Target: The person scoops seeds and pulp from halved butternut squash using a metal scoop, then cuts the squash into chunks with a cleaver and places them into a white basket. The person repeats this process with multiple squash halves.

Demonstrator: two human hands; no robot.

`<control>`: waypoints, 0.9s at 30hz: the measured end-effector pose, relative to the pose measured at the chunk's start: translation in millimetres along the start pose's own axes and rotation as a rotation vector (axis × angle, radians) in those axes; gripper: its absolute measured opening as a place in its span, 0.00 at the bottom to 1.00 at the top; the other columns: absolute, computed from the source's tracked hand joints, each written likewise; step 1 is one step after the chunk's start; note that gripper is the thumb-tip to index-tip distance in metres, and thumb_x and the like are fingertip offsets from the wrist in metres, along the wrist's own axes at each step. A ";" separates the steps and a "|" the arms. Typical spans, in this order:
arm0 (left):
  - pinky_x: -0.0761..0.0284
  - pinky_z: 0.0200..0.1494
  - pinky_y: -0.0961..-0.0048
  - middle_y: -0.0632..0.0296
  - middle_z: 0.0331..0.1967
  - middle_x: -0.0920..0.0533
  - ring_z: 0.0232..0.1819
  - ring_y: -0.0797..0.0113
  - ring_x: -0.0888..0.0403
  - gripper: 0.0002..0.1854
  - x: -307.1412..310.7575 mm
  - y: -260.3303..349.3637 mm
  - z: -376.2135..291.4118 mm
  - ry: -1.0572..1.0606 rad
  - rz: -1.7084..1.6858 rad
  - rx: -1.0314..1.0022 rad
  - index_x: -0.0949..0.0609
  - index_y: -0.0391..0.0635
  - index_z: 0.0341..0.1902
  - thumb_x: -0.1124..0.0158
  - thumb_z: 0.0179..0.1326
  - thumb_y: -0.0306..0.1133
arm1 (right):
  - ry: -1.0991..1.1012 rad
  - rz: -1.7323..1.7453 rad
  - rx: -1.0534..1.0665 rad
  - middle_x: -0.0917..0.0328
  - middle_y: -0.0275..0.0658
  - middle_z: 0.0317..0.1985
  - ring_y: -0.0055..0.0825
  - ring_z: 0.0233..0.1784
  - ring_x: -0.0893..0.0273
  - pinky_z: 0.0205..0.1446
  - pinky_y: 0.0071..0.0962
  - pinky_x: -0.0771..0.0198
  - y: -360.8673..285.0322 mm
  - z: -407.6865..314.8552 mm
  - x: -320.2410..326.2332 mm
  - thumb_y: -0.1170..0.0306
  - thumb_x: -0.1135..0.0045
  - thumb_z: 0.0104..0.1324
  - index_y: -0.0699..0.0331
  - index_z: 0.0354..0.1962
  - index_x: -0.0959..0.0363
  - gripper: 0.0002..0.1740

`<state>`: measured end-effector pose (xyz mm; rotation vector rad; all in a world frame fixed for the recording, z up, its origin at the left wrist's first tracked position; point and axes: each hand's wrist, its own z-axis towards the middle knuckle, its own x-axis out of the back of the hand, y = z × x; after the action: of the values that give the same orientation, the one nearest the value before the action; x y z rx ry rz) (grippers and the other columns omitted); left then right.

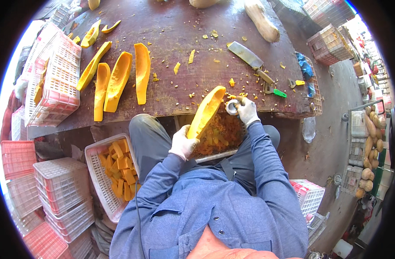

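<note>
My gloved left hand [183, 143] grips the lower end of a long peeled squash piece [206, 111], tilted with its far end up and to the right. Its hollowed side faces me. In my gloved right hand [248, 111] is a ring-shaped tool [231, 107], probably a metal scraper; the fingers hide its handle. The ring is just right of the squash piece, apart from it. Between my knees, below both hands, a crate [216, 157] holds orange squash pulp and scraps [221, 136].
Several squash pieces [119, 82] lie on the stained table [184, 90]. A cleaver [246, 55], a green-handled peeler [278, 93] and a whole squash [261, 21] are at right. Squash chunks [121, 165] fill a white crate [95, 168] at left. Stacked crates [63, 184] stand beyond it.
</note>
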<state>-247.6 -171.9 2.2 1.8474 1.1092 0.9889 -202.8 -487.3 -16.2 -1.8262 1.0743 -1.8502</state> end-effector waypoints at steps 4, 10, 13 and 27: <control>0.20 0.57 0.70 0.49 0.53 0.14 0.52 0.62 0.14 0.35 -1.0 -0.1 1.6 0.106 0.030 -0.068 0.23 0.33 0.63 0.26 0.46 0.21 | 0.189 0.160 -0.025 0.14 0.52 0.48 0.40 0.53 0.15 0.59 0.33 0.23 16.0 17.0 -12.8 0.75 0.42 0.67 0.64 0.55 0.20 0.19; 0.21 0.55 0.72 0.58 0.48 0.15 0.47 0.68 0.16 0.32 0.1 -19.8 14.8 0.146 -0.370 -0.052 0.22 0.33 0.59 0.27 0.46 0.18 | -0.451 -0.105 0.143 0.14 0.49 0.49 0.41 0.53 0.15 0.59 0.34 0.22 -11.8 -6.3 -0.4 0.71 0.39 0.65 0.64 0.50 0.17 0.16; 0.20 0.55 0.71 0.57 0.49 0.15 0.48 0.67 0.16 0.32 0.7 -22.3 18.2 0.156 -0.455 -0.076 0.22 0.32 0.59 0.25 0.46 0.20 | -0.202 0.199 0.060 0.13 0.47 0.47 0.34 0.50 0.14 0.56 0.33 0.22 -16.3 14.7 0.0 0.73 0.41 0.67 0.67 0.52 0.19 0.16; 0.24 0.61 0.70 0.54 0.53 0.16 0.52 0.64 0.17 0.36 -3.9 -25.7 28.3 0.140 -0.622 0.003 0.24 0.32 0.62 0.24 0.45 0.19 | -0.735 -0.154 0.369 0.13 0.43 0.47 0.35 0.51 0.15 0.58 0.33 0.22 -27.2 -20.1 -15.6 0.76 0.39 0.63 0.65 0.50 0.18 0.17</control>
<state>-232.4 -172.6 -33.2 1.3072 1.6332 0.7466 -212.6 -452.7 -6.1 -2.1130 0.3152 -1.1503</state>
